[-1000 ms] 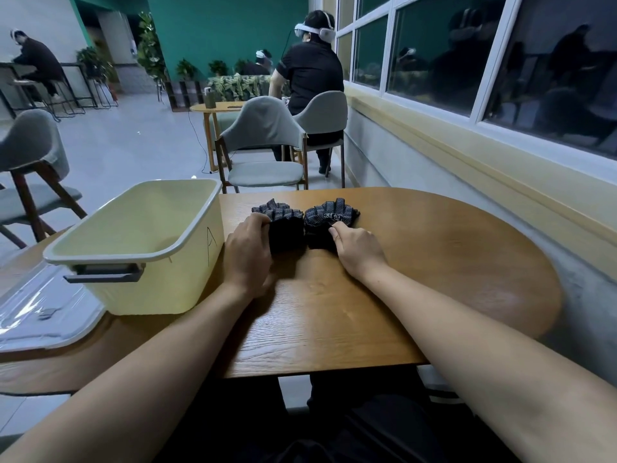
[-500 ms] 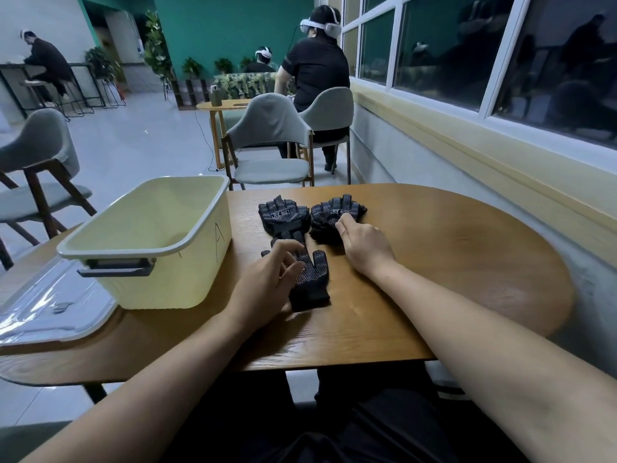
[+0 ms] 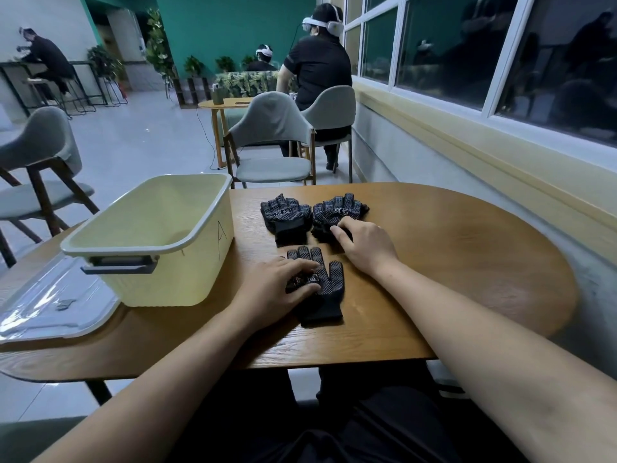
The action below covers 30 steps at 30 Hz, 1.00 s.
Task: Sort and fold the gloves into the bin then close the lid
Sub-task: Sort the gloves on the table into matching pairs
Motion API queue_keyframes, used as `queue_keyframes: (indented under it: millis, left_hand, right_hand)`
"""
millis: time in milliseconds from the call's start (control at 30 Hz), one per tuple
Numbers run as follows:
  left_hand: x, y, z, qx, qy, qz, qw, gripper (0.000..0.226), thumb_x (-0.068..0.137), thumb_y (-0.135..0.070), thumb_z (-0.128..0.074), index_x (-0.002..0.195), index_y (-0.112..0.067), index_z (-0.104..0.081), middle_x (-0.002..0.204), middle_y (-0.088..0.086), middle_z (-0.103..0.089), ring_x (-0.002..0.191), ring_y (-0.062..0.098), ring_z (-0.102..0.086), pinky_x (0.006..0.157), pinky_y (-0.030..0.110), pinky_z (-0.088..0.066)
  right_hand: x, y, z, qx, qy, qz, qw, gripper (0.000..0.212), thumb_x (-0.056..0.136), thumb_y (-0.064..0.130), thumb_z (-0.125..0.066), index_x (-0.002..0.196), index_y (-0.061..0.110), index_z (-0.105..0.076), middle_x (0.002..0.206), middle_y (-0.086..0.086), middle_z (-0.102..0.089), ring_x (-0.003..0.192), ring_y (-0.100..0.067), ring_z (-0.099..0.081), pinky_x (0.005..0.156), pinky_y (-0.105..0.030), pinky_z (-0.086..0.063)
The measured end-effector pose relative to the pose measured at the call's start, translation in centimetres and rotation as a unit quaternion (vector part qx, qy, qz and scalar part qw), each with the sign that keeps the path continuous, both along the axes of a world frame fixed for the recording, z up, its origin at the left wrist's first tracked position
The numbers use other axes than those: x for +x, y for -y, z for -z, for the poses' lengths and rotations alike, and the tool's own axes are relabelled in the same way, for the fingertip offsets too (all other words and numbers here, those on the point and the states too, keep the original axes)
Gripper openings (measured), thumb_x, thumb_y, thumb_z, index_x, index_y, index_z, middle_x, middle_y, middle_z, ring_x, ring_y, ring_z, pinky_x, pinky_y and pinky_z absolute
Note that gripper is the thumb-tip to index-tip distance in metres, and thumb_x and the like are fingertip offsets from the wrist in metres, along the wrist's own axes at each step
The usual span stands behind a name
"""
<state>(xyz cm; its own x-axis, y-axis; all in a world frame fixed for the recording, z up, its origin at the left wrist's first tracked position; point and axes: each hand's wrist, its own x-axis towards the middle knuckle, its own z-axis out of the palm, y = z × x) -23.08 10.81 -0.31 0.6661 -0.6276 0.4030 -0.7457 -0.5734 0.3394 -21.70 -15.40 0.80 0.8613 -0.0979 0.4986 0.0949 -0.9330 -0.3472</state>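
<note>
Three black dotted gloves lie on the wooden table (image 3: 450, 262). One glove (image 3: 285, 215) lies at the far middle, a second glove (image 3: 340, 208) just right of it, and a third glove (image 3: 329, 285) lies flat nearer to me. My left hand (image 3: 277, 289) rests on the near glove, fingers spread over its palm area. Over at the far right glove, my right hand (image 3: 362, 243) has its fingers curled at the cuff end. A pale yellow bin (image 3: 150, 242) marked "A" stands open to the left of the gloves.
A clear plastic lid (image 3: 53, 305) lies on the table left of the bin. Grey chairs (image 3: 273, 142) stand beyond the table's far edge. A wall with windows runs along the right. Other people sit in the background.
My left hand drew one glove off the far pile toward me and now lies on it, flat on the table. My right hand stayed on the far right glove.
</note>
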Motion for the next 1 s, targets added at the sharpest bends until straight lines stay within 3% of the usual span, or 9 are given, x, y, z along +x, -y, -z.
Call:
queue_keyframes:
  millis: [133,300,500,633,733,900,1000]
  left_hand:
    - [-0.2,-0.1,-0.1,-0.045,0.005,0.037,0.998,0.042,0.098,-0.057,-0.065,0.136,-0.038,-0.064,0.133,-0.016,-0.066,0.125,0.007,-0.058,0.103,0.039,-0.052]
    - [-0.4,0.3,-0.1,0.056,0.004,0.001,0.998,0.055,0.094,-0.079,-0.047,0.135,-0.047,-0.067,0.143,-0.027,-0.061,0.138,0.004,-0.048,0.111,0.048,-0.043]
    - [-0.7,0.1,-0.4,0.052,-0.002,0.011,0.999,0.053,0.094,-0.076,-0.051,0.136,-0.047,-0.066,0.144,-0.026,-0.061,0.137,0.004,-0.048,0.112,0.046,-0.043]
    - [-0.5,-0.3,-0.6,-0.044,-0.031,0.001,0.999,0.032,0.100,-0.054,-0.062,0.125,-0.036,-0.072,0.129,-0.018,-0.067,0.121,0.005,-0.059,0.104,0.040,-0.051]
    - [-0.2,-0.7,-0.6,-0.103,-0.062,-0.028,0.992,0.020,0.102,-0.043,-0.063,0.120,-0.036,-0.070,0.116,-0.020,-0.068,0.109,0.003,-0.063,0.093,0.041,-0.057]
    - [-0.5,-0.8,-1.2,-0.183,-0.095,-0.062,0.977,0.018,0.101,-0.025,-0.069,0.119,-0.028,-0.073,0.110,-0.018,-0.074,0.104,0.001,-0.068,0.090,0.035,-0.058]
    - [-0.4,-0.9,-2.1,-0.233,-0.118,-0.073,0.962,0.019,0.102,-0.021,-0.069,0.120,-0.026,-0.073,0.108,-0.016,-0.077,0.102,0.001,-0.070,0.092,0.035,-0.059]
  right_hand:
    - [0.0,-0.1,-0.1,-0.013,-0.007,0.006,1.000,0.024,0.103,0.047,-0.055,0.107,0.027,-0.066,0.101,-0.004,-0.077,0.094,-0.035,-0.070,0.076,-0.042,-0.055]
    - [-0.1,-0.1,-0.2,-0.019,0.003,0.003,1.000,0.018,0.103,0.040,-0.054,0.107,0.027,-0.066,0.103,-0.001,-0.077,0.094,-0.033,-0.071,0.074,-0.042,-0.055]
    - [-0.1,0.1,-0.2,0.008,0.060,0.015,0.998,0.016,0.106,0.031,-0.054,0.104,0.022,-0.067,0.095,0.000,-0.073,0.085,-0.029,-0.068,0.065,-0.037,-0.051]
    - [-0.2,0.7,-0.7,0.088,0.126,0.047,0.987,0.016,0.106,0.024,-0.055,0.102,0.016,-0.068,0.092,0.000,-0.070,0.080,-0.023,-0.064,0.061,-0.032,-0.043]
    - [-0.2,1.1,-1.8,0.135,0.123,0.056,0.982,0.017,0.106,0.024,-0.055,0.098,0.016,-0.068,0.090,0.000,-0.070,0.079,-0.022,-0.064,0.063,-0.032,-0.044]
    - [-0.1,0.3,-6.8,0.281,0.107,0.054,0.952,0.018,0.101,0.027,-0.060,0.091,0.017,-0.070,0.083,0.004,-0.071,0.079,-0.016,-0.064,0.068,-0.029,-0.046]
    - [-0.7,-0.6,-10.4,0.441,0.068,0.025,0.895,0.024,0.091,0.035,-0.065,0.087,0.013,-0.072,0.087,-0.009,-0.075,0.081,-0.025,-0.071,0.081,-0.050,-0.062]
